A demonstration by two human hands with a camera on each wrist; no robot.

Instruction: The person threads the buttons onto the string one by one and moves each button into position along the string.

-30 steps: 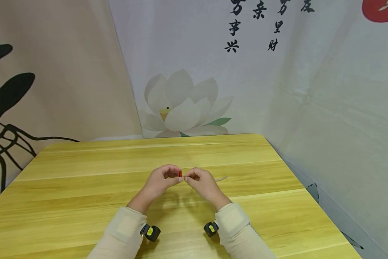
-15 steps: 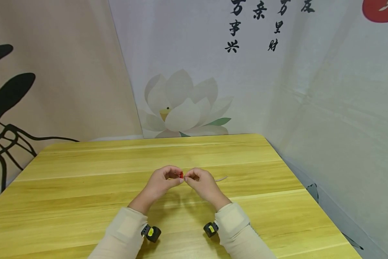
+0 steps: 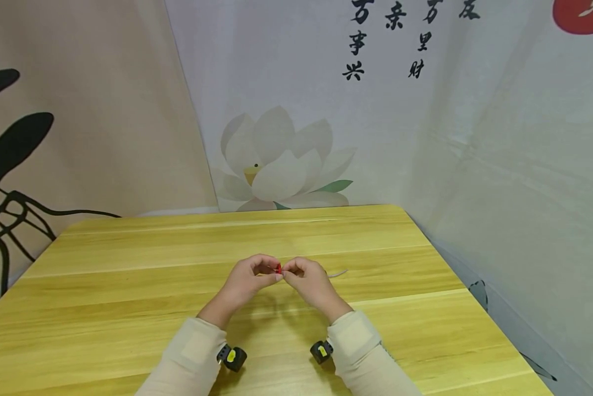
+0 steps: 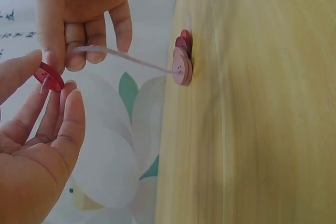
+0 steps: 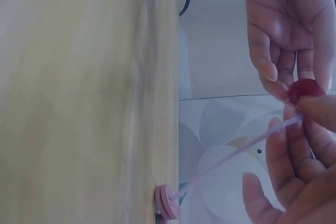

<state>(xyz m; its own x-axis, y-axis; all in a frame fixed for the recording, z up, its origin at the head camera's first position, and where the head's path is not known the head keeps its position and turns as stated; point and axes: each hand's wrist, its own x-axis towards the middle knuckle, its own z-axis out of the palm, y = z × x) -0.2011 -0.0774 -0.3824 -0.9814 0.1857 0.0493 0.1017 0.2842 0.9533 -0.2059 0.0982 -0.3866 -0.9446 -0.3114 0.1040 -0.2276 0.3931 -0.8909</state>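
Note:
My left hand [image 3: 247, 279] pinches a red button [image 4: 50, 77] by its edge, between thumb and fingers. Close against it, my right hand [image 3: 308, 280] pinches a pale pink cord [image 4: 131, 59] at the button. A short tip of cord pokes out of the button's face on the left hand's side. From the right fingers the cord runs to several threaded buttons, with pink ones [image 4: 182, 71] in front and darker red ones [image 4: 182, 43] behind, by the wooden tabletop in the left wrist view. The right hand hides these buttons in the head view.
A loose cord end [image 3: 338, 273] shows to the right of the right hand. Both hands are over the wooden table [image 3: 128, 308]. Behind it hangs a cloth backdrop [image 3: 286, 71] with a printed lotus and characters.
My left hand has shifted slightly right, bringing the red button up to the right fingertips. The right hand has stayed nearly still with its pinch on the cord.

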